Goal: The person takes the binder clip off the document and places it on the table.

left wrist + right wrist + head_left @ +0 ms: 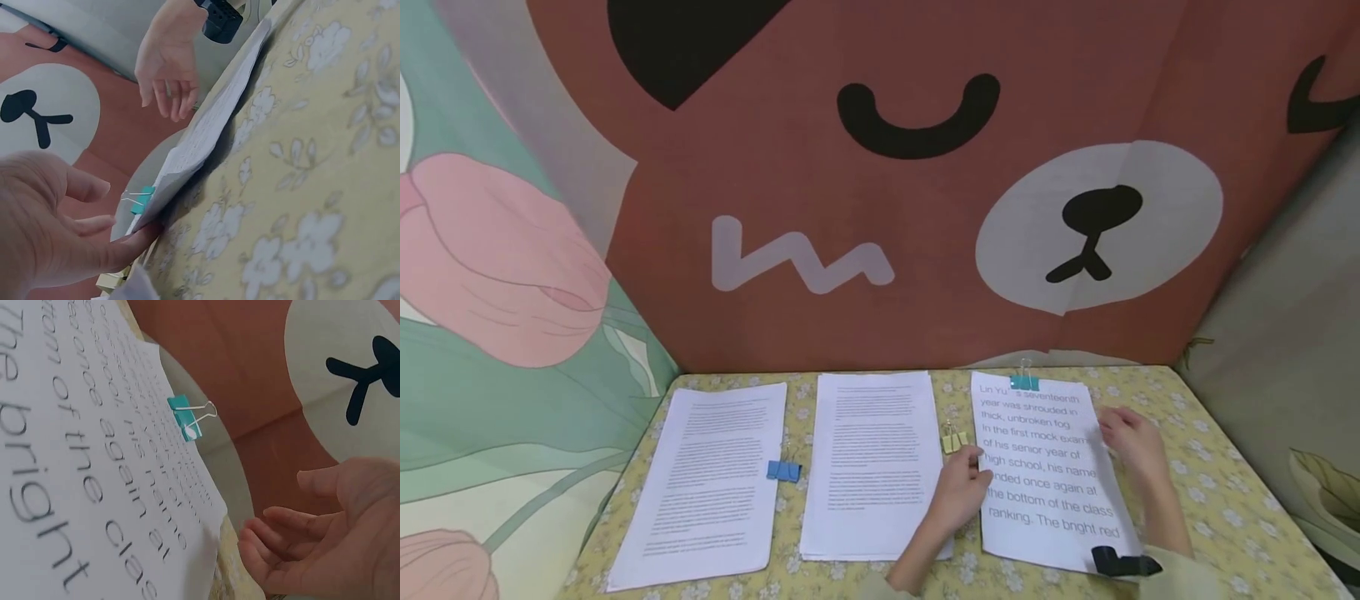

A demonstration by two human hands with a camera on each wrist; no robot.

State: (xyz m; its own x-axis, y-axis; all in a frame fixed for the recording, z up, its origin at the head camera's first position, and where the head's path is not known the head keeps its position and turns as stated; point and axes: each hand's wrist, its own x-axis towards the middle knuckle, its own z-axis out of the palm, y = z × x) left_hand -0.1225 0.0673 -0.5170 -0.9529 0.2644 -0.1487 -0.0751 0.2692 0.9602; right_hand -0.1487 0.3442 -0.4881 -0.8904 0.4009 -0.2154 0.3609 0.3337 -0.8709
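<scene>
A stack of large-print sheets [1045, 533] lies at the right of the table, with a teal binder clip [1024, 382] on its top edge. My left hand [961, 490] is at the stack's left edge. In the left wrist view a finger of that hand [44, 231] reaches the paper's edge, the thumb lifted away from it. Beside the right edge is my right hand [1137, 446], fingers relaxed and holding nothing. The right wrist view has this hand [340, 534] palm up, its fingers loosely bent near the paper.
A middle paper stack [872, 529] lies left of my left hand, a yellow binder clip [955, 440] at its right edge. Farther left is another stack [700, 483] with a blue binder clip [785, 472] at its right edge. A flowered cloth [1240, 517] covers the table; a printed backdrop [925, 325] stands behind.
</scene>
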